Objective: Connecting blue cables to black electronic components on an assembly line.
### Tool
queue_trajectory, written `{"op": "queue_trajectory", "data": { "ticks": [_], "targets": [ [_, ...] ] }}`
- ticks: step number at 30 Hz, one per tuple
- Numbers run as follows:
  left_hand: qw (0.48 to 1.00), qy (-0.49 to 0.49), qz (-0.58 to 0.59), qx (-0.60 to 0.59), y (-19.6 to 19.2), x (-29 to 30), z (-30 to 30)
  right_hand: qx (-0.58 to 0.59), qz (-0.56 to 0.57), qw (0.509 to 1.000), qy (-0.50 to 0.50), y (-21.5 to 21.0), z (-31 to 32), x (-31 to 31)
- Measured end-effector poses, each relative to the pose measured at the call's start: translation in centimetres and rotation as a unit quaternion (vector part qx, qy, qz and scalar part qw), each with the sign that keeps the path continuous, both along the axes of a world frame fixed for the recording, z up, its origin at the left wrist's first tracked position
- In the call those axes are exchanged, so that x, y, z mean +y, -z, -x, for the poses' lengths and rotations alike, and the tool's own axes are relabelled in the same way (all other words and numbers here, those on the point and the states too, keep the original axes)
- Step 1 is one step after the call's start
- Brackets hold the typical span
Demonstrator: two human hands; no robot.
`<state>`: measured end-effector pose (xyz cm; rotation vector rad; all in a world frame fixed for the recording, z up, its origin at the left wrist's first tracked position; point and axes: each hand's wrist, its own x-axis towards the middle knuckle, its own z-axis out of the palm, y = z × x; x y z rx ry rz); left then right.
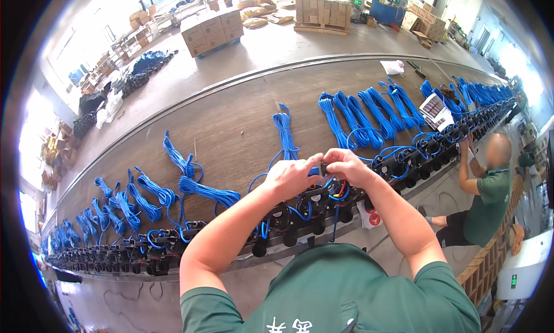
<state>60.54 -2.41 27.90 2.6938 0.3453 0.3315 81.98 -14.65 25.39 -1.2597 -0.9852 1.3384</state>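
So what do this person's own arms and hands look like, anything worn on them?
Both forearms are bare. The left hand and right hand wear no gloves, and no watch or ring shows. Short green shirt sleeves cover only the upper arms.

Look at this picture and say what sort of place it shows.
Probably a factory assembly floor. A long brown workbench carries a row of black parts and bundled blue cables, stacked cardboard boxes stand on the floor, and a co-worker works further along.

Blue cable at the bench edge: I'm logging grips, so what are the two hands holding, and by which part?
Both the left hand and right hand pinch the end of a blue cable between fingertips; what sits at that end is hidden.
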Motion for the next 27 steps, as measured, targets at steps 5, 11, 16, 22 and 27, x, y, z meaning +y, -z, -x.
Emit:
{"op": "queue_trajectory", "data": {
  "ticks": [5, 11, 16, 22, 27],
  "targets": [
    [0.991, -0.059, -0.109, -0.051, 2.2, 9.4, 4.3, 0.065, 0.057, 0.988, 0.131, -4.9, -2.5, -2.3],
    [0.920, -0.325, -0.188, 0.118, 3.0, 26.5, 14.8, -0.164, 0.032, 0.950, 0.263, -1.3, -11.2, -3.9],
    [0.796, -0.500, -0.177, 0.290, 6.8, 28.8, 9.3, -0.359, -0.017, 0.868, 0.344, 2.1, -10.8, -3.8],
    [0.891, -0.339, 0.215, 0.211, 22.5, 27.7, -6.1, -0.403, -0.030, 0.844, 0.352, 1.5, -9.7, -3.2],
    [0.860, -0.433, 0.209, 0.171, 28.4, 20.7, -15.0, -0.431, -0.024, 0.825, 0.365, 1.9, -9.5, -3.5]
  ]
}}
